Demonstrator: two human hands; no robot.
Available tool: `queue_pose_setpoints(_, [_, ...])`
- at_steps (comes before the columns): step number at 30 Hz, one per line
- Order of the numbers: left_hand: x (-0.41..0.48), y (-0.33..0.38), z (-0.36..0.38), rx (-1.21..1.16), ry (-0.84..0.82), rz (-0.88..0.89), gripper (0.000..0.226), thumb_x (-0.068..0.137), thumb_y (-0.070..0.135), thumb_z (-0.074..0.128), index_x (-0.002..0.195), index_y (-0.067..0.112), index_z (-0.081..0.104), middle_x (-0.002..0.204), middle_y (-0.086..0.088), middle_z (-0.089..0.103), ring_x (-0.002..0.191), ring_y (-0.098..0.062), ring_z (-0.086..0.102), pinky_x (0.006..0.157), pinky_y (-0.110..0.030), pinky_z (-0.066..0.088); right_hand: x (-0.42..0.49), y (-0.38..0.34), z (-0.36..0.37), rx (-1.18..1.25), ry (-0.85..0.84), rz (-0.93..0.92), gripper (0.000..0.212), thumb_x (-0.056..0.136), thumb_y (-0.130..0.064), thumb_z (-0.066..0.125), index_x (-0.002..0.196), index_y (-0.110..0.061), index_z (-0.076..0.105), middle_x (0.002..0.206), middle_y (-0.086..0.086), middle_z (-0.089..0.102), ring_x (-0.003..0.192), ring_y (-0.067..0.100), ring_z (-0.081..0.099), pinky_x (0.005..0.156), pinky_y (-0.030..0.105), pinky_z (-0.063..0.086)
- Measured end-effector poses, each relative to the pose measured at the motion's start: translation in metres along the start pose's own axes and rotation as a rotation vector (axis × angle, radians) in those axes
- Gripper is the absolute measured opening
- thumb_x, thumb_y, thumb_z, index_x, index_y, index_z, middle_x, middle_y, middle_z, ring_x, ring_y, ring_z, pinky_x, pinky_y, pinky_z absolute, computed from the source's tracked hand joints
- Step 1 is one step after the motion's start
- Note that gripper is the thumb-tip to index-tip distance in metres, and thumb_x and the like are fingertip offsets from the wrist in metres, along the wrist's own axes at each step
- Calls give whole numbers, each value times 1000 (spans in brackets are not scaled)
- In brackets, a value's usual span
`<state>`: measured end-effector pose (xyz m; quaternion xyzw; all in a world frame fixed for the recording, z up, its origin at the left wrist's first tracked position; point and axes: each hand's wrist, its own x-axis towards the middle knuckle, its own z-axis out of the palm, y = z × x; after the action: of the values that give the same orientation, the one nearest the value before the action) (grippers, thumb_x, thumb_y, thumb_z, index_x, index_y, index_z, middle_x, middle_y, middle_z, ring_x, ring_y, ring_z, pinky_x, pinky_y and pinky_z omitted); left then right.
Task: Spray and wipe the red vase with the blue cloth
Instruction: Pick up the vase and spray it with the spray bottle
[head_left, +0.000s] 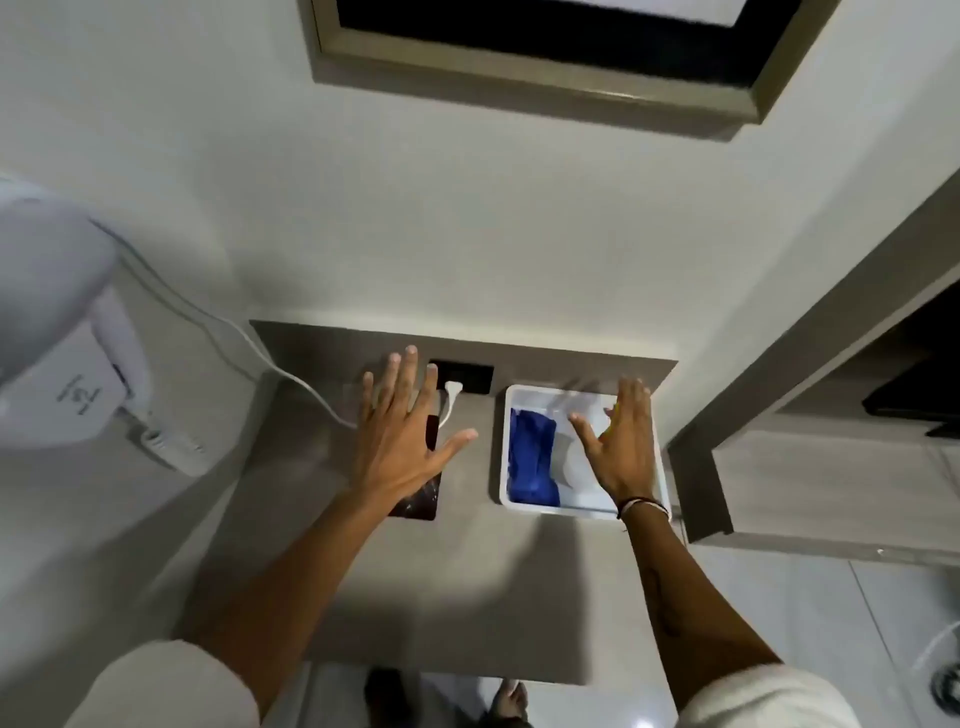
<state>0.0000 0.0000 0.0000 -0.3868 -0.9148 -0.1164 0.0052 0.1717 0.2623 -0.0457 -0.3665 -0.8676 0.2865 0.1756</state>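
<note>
A white bin (501, 447) stands on the grey counter (467, 582) against the wall. Inside it lies the crumpled blue cloth (530, 460) along the left side, with a white rounded object (567, 462) beside it, partly hidden. My right hand (621, 441) hovers flat over the bin with fingers spread, holding nothing. My left hand (402, 431) is spread open above a dark reddish object (418, 501) on the counter, most of which it covers. I cannot tell whether that object is the vase.
A black wall socket (470, 379) with a white plug (453, 389) sits behind my left hand; its cable runs left to a white appliance (67, 374). A framed picture (545, 57) hangs above. A grey cabinet (810, 415) stands right.
</note>
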Motion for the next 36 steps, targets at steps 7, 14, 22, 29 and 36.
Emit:
queue_pose_setpoints(7, [-23,-23,36,54,-161,26,124,80,102,17,172,19,21,181,-13,-1,166,-33,-4,132,-58,5,-18,19,28,404,50,236,89,99,-31,78,170,-23,26,166,4,50,148,33,55,120,54,50])
queue_pose_setpoints(14, [-17,-29,38,84,-212,33,130,72,69,83,172,21,16,181,-10,2,166,-35,-6,130,-66,-1,-2,25,41,347,106,281,67,104,-24,71,164,-15,41,153,12,64,130,36,70,115,57,53])
queue_pose_setpoints(22, [-14,-48,20,-316,-151,6,109,56,20,102,152,12,51,148,-9,50,136,-33,46,107,-52,53,7,14,32,298,115,203,54,100,-36,76,146,-12,59,108,4,74,93,20,69,101,53,63])
queue_pose_setpoints(29, [-27,-98,22,-591,-203,-55,112,58,14,102,155,22,46,145,1,46,133,-21,49,110,-33,46,-26,-44,24,423,-270,-194,49,103,-39,70,151,-31,62,110,-24,70,109,18,72,100,24,58])
queue_pose_setpoints(36, [-37,-117,24,-596,-206,-24,112,60,9,101,156,20,45,146,4,44,133,-12,47,107,-7,36,-66,-97,60,432,-824,-174,49,101,-47,71,146,-27,67,111,6,82,107,22,79,103,51,61])
